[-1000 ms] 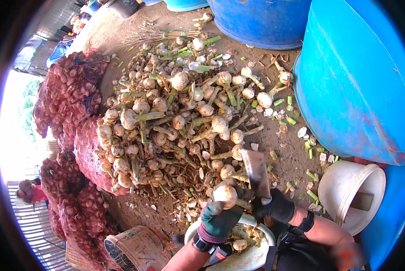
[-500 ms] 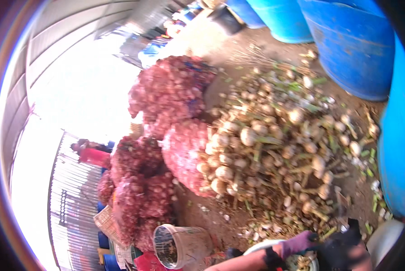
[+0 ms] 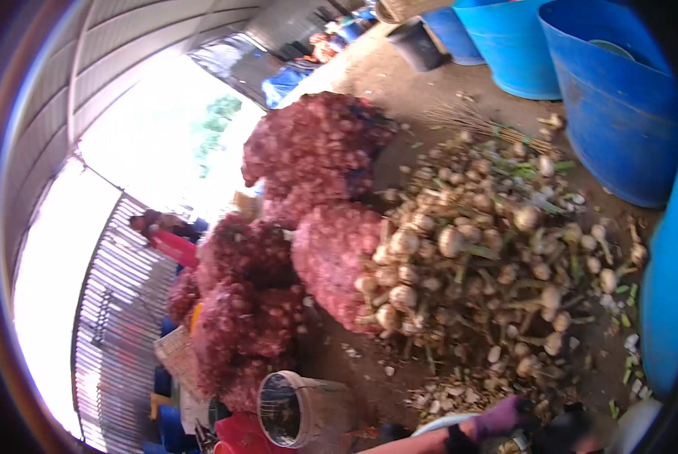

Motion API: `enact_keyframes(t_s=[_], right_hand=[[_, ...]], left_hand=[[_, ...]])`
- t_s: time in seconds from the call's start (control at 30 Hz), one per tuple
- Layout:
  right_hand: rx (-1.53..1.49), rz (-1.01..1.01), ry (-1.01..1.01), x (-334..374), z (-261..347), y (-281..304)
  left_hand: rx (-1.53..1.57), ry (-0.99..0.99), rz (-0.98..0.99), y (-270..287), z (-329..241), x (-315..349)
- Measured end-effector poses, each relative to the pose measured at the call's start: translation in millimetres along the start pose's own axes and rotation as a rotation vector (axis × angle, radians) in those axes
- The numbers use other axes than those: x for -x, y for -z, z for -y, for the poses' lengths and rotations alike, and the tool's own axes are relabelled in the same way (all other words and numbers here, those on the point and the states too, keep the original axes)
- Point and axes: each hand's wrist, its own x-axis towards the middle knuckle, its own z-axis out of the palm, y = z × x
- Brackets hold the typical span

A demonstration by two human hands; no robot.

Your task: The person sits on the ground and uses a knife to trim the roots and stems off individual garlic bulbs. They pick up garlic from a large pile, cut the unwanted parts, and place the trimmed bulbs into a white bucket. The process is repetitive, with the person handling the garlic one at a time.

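View swung leftward since earlier frames: both hands, pale round bowl [image 3: 446, 421] now at lower right edge; steel cleaver no longer made out, so cutting goes unseen. Purple-and-green-gloved left hand [image 3: 508, 416] near bowl, black-gloved right hand [image 3: 563, 430] beside it; blur hides finger opening and any hold, cannot tell. Beyond: heaped whitish stemmed bulbs [image 3: 468, 250], scuffed white bucket [image 3: 330, 412], reddish mesh sacks [image 3: 335, 257]. Farther: tall blue plastic tub [image 3: 619, 121].
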Motion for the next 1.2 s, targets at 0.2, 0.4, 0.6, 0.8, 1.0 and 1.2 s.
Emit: enact_keyframes(t_s=[0.2,0.4,0.6,0.8,1.0,1.2], right_hand=[[-0.040,0.103,-0.029,-22.1,-35.5,-20.4],[-0.281,-0.137,-0.139,-19.0,-8.2,38.1],[-0.392,-0.256,-0.034,-24.5,7.3,42.5],[-0.240,-0.301,-0.013,-22.7,-6.3,46.4],[0.171,-0.435,0.319,-19.1,46.6,56.9],[0.171,-0.357,0.457,-10.3,77.2,60.2]], left_hand=[[-0.431,-0.436,0.488,37.7,-18.5,47.8],[-0.664,-0.451,-0.271,62.2,-50.6,-39.5],[-1.176,-0.082,-0.335,42.4,-22.0,-151.7],[-0.859,-0.012,-0.253,35.8,-24.1,-159.0],[0.977,0.044,0.174,49.9,-18.9,-107.8],[0.346,-0.331,0.095,24.3,-32.2,-41.4]])
